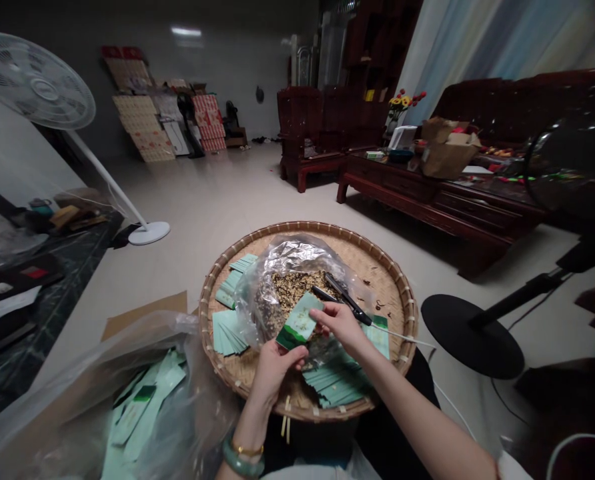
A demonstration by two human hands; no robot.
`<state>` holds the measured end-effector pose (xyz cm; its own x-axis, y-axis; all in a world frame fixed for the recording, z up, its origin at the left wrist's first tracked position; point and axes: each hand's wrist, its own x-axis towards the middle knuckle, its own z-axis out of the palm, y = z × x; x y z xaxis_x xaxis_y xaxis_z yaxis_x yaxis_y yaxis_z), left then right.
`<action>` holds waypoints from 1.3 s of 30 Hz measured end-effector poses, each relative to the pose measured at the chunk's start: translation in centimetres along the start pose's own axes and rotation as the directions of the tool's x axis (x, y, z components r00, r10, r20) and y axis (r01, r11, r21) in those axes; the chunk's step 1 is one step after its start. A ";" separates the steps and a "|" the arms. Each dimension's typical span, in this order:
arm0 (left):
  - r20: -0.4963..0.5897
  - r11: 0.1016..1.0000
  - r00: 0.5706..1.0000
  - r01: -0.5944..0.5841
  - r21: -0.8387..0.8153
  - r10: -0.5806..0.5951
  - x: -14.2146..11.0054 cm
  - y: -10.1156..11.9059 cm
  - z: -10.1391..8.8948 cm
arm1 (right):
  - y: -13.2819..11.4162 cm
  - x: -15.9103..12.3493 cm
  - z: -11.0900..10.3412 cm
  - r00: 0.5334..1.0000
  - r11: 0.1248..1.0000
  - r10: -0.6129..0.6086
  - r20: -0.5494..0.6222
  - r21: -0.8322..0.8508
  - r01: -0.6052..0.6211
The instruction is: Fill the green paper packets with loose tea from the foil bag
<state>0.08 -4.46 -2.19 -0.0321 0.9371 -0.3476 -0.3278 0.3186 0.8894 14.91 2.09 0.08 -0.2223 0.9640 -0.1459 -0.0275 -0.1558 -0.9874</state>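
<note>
A light-green packet [300, 321] with a dark-green end is held tilted between my two hands. My left hand [276, 363] pinches its lower edge, and my right hand [338, 323] grips its right edge. Behind it, an open clear plastic bag [251, 293] holds a loose mix of pale and dark bits [292, 288]. A black tong-like device [350, 300] with a white cord lies across the bag, just beyond my right hand. Fanned stacks of green packets [227, 332] rest at the left, and more packets [338, 381] lie under my right forearm. All this sits on a round woven bamboo tray [387, 257].
A large clear bag [197, 393] with green packets inside stands at the lower left. To the left is a white standing fan [150, 232]; a black fan base [472, 335] stands at the right. Beyond is a dark wooden table [427, 200] with a paper bag [449, 152].
</note>
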 end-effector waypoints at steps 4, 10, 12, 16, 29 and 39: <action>0.036 0.994 0.996 0.080 0.077 -0.083 -0.2 0.1 -0.1 | -0.3 0.1 -0.5 0.999 0.999 -0.039 -0.016 -0.019 0.039; 0.124 0.986 0.990 0.054 0.158 -0.074 -0.3 0.7 -0.1 | -0.1 0.4 -0.4 0.989 0.993 -0.066 -0.132 0.092 0.079; 0.123 0.988 0.991 0.040 0.152 -0.059 -0.4 0.9 -0.3 | 0.1 0.3 -0.3 0.992 0.991 -0.044 -0.120 0.121 0.058; 0.091 1.000 0.996 -0.001 -0.028 0.003 -0.2 0.9 -0.2 | 0.3 0.1 0.0 0.999 0.994 -0.006 -0.035 0.108 0.009; -0.010 0.989 0.996 -0.084 -0.118 0.084 0.4 0.5 1.1 | 0.4 -0.3 0.8 0.999 1.000 0.031 0.044 -0.003 -0.031; 0.052 1.000 0.998 -0.027 -0.015 0.028 0.2 -0.2 1.2 | 0.2 -0.6 1.1 0.999 0.999 -0.040 0.009 -0.003 0.041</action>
<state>1.25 -4.19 -2.03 0.0084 0.9517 -0.3069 -0.3406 0.2912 0.8940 14.02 1.21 0.07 -0.2302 0.9674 -0.1052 -0.0335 -0.1159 -0.9927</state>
